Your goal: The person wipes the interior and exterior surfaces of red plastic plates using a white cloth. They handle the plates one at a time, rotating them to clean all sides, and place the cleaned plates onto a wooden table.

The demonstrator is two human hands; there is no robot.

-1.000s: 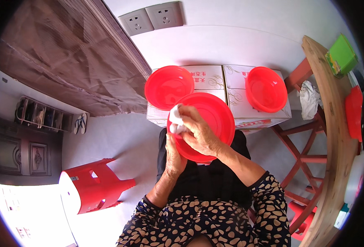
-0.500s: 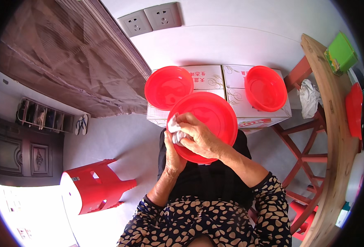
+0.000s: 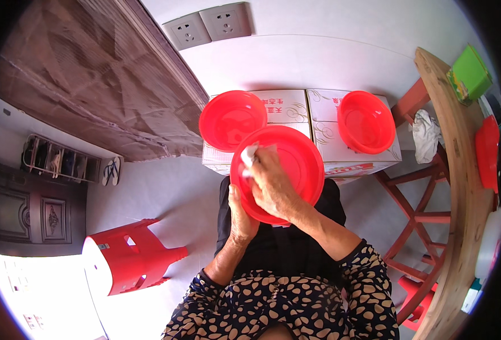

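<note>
A round red plastic basin (image 3: 304, 164) tilts over my lap, its inside facing me. My left hand (image 3: 242, 218) grips the basin's near left rim, thumb up along the edge and the other fingers hidden beneath. Inside the basin my right hand (image 3: 270, 184) is closed on a crumpled white cloth (image 3: 250, 153), pressed near the upper left of the inner wall. Hand and cloth are a little smeared by motion.
Two more red basins, a left one (image 3: 232, 121) and a right one (image 3: 366, 122), stand on white cardboard boxes (image 3: 287, 116) against the wall. A red stool (image 3: 128, 258) lies at the left. At the right is a wooden table (image 3: 467, 187) with a white rag (image 3: 426, 136) hanging beside it.
My right hand has moved the cloth up and slightly right along the inner wall, away from my left thumb. The left hand keeps its hold on the basin.
</note>
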